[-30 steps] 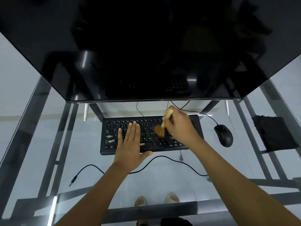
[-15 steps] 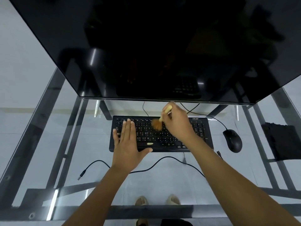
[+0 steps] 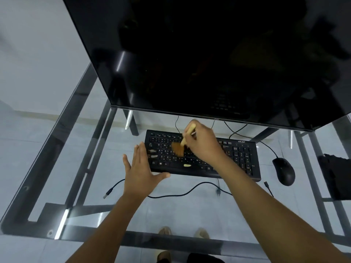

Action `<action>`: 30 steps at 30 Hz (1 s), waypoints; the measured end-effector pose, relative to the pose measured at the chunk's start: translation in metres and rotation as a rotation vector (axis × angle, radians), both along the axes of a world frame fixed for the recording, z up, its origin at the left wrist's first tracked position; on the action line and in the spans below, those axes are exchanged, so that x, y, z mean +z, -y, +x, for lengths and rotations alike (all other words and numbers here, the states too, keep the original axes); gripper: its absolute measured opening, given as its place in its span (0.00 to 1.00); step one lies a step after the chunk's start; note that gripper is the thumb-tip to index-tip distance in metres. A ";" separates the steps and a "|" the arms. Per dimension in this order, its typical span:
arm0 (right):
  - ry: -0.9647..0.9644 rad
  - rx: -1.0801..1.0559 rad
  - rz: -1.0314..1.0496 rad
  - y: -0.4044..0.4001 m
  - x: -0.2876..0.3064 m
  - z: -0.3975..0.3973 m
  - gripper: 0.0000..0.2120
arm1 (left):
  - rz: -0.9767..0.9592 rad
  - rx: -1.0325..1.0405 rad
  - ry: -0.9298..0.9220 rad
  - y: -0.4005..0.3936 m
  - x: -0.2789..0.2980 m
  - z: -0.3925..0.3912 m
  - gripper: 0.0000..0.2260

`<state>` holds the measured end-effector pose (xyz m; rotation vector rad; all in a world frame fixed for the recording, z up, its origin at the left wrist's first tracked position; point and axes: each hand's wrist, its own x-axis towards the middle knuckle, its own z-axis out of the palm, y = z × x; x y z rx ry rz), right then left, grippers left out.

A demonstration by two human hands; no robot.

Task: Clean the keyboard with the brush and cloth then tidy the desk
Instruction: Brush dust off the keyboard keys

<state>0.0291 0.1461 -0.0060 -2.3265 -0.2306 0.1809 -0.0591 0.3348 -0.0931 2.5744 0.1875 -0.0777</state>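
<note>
A black keyboard (image 3: 237, 158) lies on the glass desk under the monitor. My right hand (image 3: 203, 143) grips a brush (image 3: 179, 148) by its pale handle, and the blurred brown bristles touch the left-middle keys. My left hand (image 3: 141, 168) lies flat with fingers spread over the keyboard's left front corner, holding nothing. A few pale bits sit on the keys, one (image 3: 187, 165) near the space bar. A dark folded cloth (image 3: 336, 177) lies at the right edge of the desk.
A big black monitor (image 3: 209, 54) hangs over the back of the desk. A black mouse (image 3: 284, 170) sits right of the keyboard. A loose cable (image 3: 171, 194) with a USB plug runs along the glass desk (image 3: 57, 168) in front. Feet show below the glass.
The view has swung left. My left hand has slid off the keys to the keyboard's left front corner. The brush has moved left and down across the keys.
</note>
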 end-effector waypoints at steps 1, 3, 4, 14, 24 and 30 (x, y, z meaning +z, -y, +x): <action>0.100 -0.077 0.005 -0.001 0.001 0.000 0.02 | 0.001 -0.004 -0.016 -0.001 -0.001 -0.002 0.55; 0.127 -0.127 0.084 -0.002 0.004 0.000 0.02 | 0.016 -0.008 -0.026 -0.002 -0.004 -0.003 0.53; 0.035 -0.095 0.148 -0.005 0.006 -0.001 0.02 | 0.027 -0.008 -0.027 -0.004 -0.005 -0.004 0.53; -0.079 0.032 0.142 -0.049 0.009 -0.027 0.04 | 0.092 -0.022 -0.042 -0.013 -0.005 -0.003 0.51; -0.030 -0.129 0.080 -0.027 0.002 -0.009 0.04 | 0.069 -0.024 -0.054 -0.016 0.000 0.001 0.53; 0.099 -0.176 0.040 -0.030 0.006 0.020 0.04 | 0.026 -0.014 -0.067 -0.008 0.000 0.005 0.54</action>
